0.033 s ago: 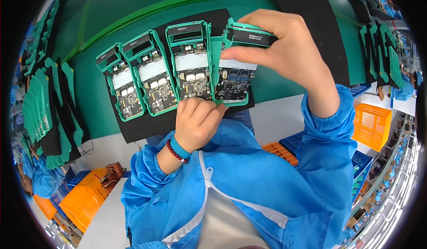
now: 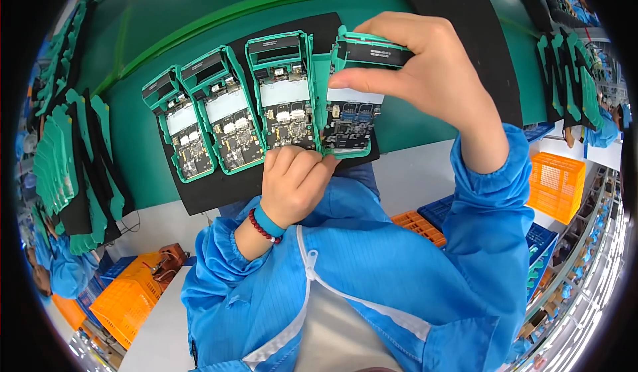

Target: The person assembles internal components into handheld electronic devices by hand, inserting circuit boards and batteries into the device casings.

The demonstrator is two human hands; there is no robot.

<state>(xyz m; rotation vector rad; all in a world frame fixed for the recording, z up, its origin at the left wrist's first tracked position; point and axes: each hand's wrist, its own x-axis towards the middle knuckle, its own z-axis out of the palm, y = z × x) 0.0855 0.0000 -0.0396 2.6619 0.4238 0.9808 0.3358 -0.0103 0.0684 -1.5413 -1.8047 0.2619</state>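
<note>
Four green plastic housings with circuit boards inside stand in a row on a black mat (image 2: 212, 196). My right hand (image 2: 432, 70) grips the far end of the rightmost housing (image 2: 349, 133), thumb on the near side and fingers over its black upper part. At the near end of that housing, my left hand (image 2: 297, 183) is curled closed, its thumb side against the housing's lower corner. Its fingertips are hidden. Just left is another housing (image 2: 287, 99), close to my left knuckles. Two more, a housing (image 2: 229, 116) and the leftmost housing (image 2: 188, 133), lean side by side.
The green bench (image 2: 279, 6) has a raised bright green strip across it. Stacked green housings (image 2: 56, 153) stand at the left, more green housings (image 2: 565, 80) at the right. Orange crates (image 2: 557, 186) sit beyond the bench. A co-worker's blue sleeve (image 2: 70, 269) shows far left.
</note>
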